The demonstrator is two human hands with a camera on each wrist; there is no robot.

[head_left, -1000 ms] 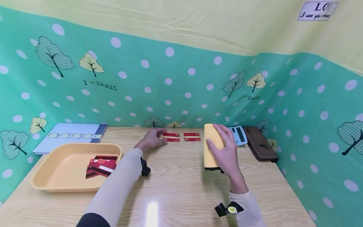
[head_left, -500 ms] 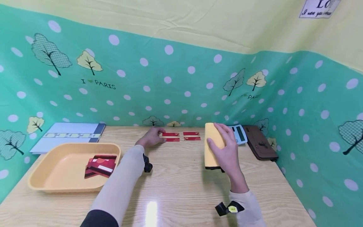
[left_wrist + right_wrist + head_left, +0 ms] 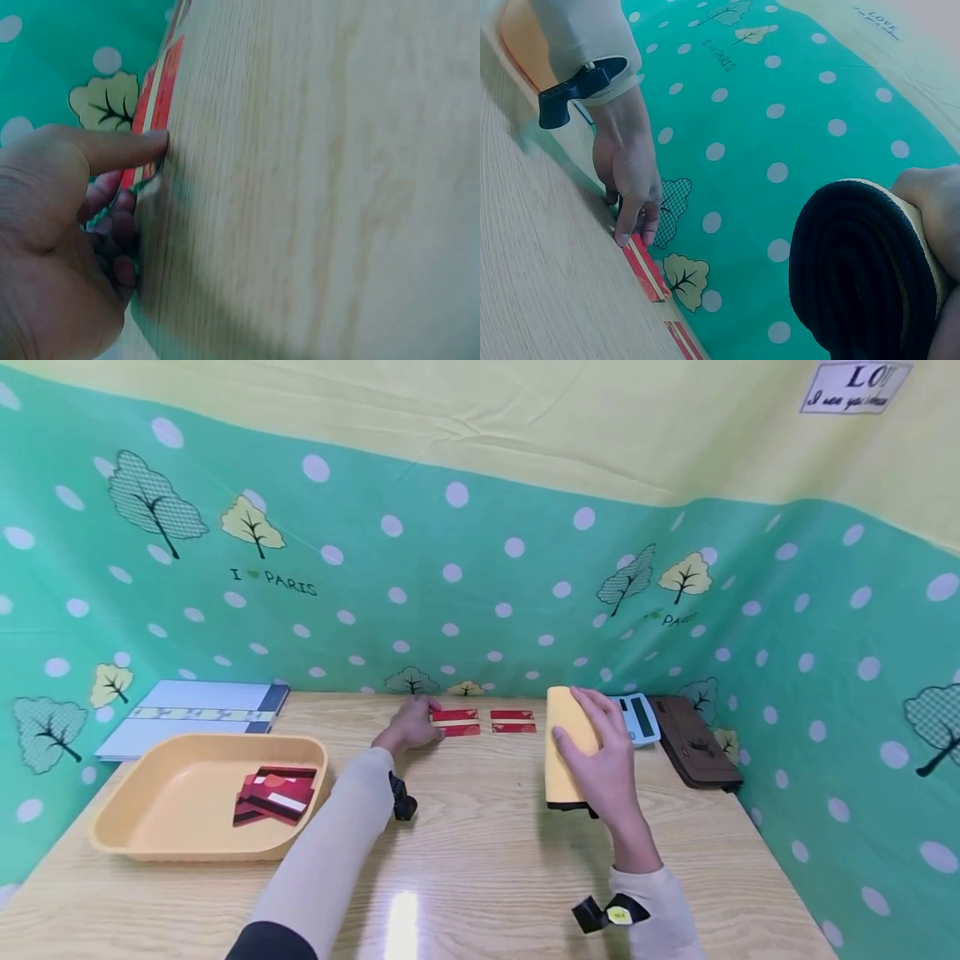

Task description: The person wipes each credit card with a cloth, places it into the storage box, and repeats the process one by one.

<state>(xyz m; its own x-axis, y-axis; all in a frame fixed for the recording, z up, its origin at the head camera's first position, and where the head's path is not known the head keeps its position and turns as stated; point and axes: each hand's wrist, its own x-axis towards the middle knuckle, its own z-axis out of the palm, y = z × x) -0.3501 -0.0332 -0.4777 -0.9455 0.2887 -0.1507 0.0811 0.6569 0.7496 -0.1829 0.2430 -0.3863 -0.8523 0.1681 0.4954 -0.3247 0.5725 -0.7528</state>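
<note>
At the back of the table, my left hand [image 3: 412, 724] pinches the left end of a red card [image 3: 457, 722] with a pale band across it. Its thumb [image 3: 124, 150] lies along the near edge in the left wrist view, and the other fingers are curled on the far side. Just right of that card lies a similar red card [image 3: 513, 721], apart from it. My right hand [image 3: 603, 756] grips a rolled cloth [image 3: 564, 747], yellow outside. The roll's dark inner layers show at its end [image 3: 855, 277] in the right wrist view.
An orange-beige tray [image 3: 165, 852] at the left holds several red cards [image 3: 277, 793]. Behind it lies a pale blue folder [image 3: 198, 710]. A light blue calculator [image 3: 640, 720] and a brown wallet [image 3: 697, 747] lie right of the cloth. A green curtain [image 3: 360, 643] borders the table.
The head view has shifted slightly. Both hands keep their places at the card and the rolled cloth.
</note>
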